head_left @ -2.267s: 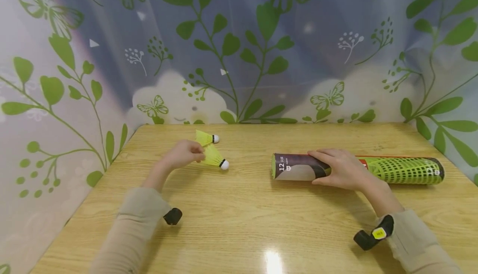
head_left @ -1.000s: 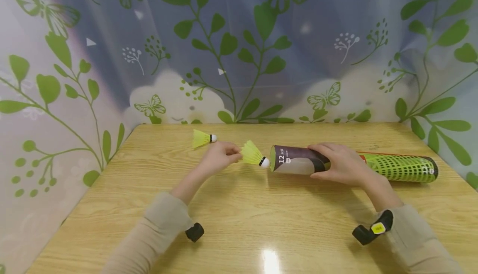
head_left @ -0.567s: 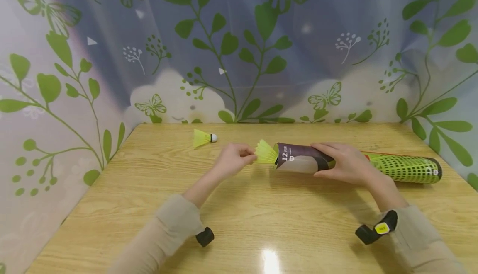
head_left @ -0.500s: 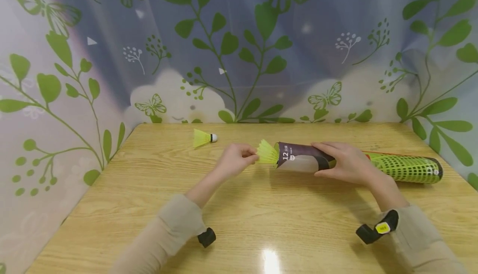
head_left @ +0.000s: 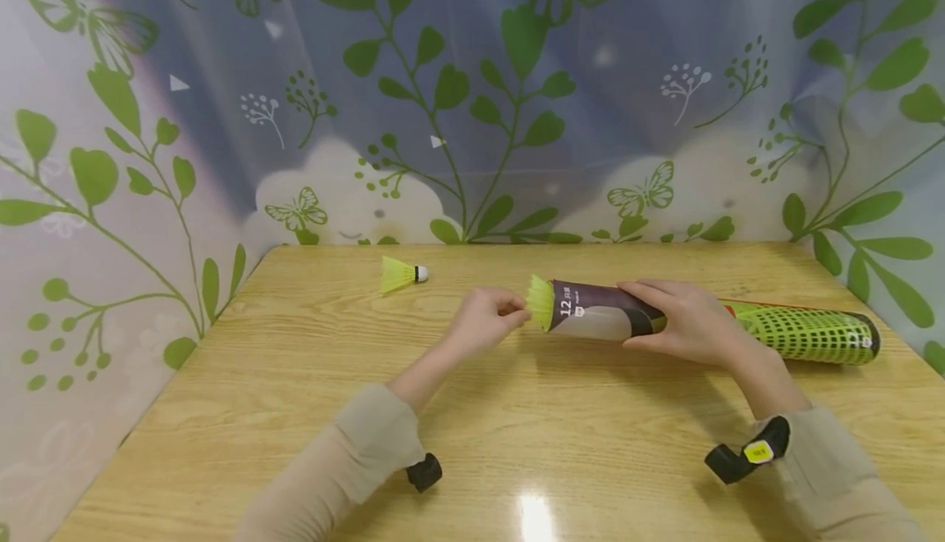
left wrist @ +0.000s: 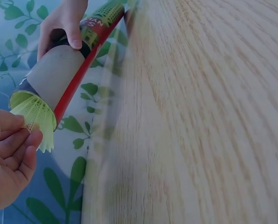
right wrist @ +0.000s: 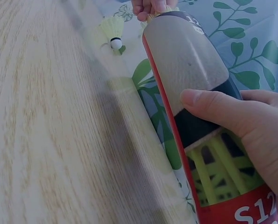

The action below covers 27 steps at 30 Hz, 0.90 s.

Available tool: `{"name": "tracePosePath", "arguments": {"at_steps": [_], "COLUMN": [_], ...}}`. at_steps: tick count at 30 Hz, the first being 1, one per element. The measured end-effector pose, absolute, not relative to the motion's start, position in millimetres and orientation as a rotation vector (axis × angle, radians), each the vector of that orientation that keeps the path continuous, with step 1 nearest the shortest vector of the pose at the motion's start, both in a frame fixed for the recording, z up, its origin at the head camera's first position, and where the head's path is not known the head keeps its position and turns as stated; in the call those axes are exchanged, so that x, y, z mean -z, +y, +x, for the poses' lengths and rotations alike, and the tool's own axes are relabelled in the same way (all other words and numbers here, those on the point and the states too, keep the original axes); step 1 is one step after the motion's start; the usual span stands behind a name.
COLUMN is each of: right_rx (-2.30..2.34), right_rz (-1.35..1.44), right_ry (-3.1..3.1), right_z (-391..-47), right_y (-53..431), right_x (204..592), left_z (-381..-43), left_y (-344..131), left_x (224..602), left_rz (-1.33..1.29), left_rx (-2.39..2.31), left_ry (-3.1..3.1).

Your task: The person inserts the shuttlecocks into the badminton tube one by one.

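Note:
A yellow shuttlecock (head_left: 540,304) is partly inside the mouth of a printed shuttlecock tube (head_left: 601,312), cork end hidden within, skirt sticking out. My left hand (head_left: 487,318) pinches the skirt's edge between thumb and fingers, as the left wrist view shows the skirt (left wrist: 38,119) at the tube's rim. Around the tube's middle, my right hand (head_left: 690,321) grips with the thumb on the near side (right wrist: 213,107). The tube's left end is tilted up a little, while its green patterned right end is low by the table.
A second yellow shuttlecock (head_left: 402,274) with a white cork lies on the wooden table (head_left: 472,427) near its back edge, left of the tube. Behind the table hangs a leaf-patterned curtain (head_left: 472,116). Both wrists carry black camera mounts (head_left: 425,471).
My left hand has picked the nearer shuttlecock off the table, carried it right and pushed it cork first into the tube. My right hand has raised the tube's open end slightly.

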State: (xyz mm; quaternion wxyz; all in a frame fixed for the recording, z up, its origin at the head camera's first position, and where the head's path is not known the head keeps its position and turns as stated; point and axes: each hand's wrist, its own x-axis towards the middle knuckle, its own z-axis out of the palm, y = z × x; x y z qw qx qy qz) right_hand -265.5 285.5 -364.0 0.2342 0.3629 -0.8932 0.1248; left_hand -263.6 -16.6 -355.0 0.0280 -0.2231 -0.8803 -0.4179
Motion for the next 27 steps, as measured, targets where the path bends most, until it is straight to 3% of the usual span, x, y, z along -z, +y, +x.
{"name": "tracePosePath", "arguments": {"at_steps": [27], "right_rx": [-0.328], "right_rz": [0.954], "right_ry": [-2.493], "right_z": [-265.4], "right_y": [283.0], "right_x": [365.4], "left_z": [-264.5], "left_y": [2.9], "left_x": [358.2], "left_rz": [-0.784], "left_rx": [1.202], "left_ry": [-2.695]}}
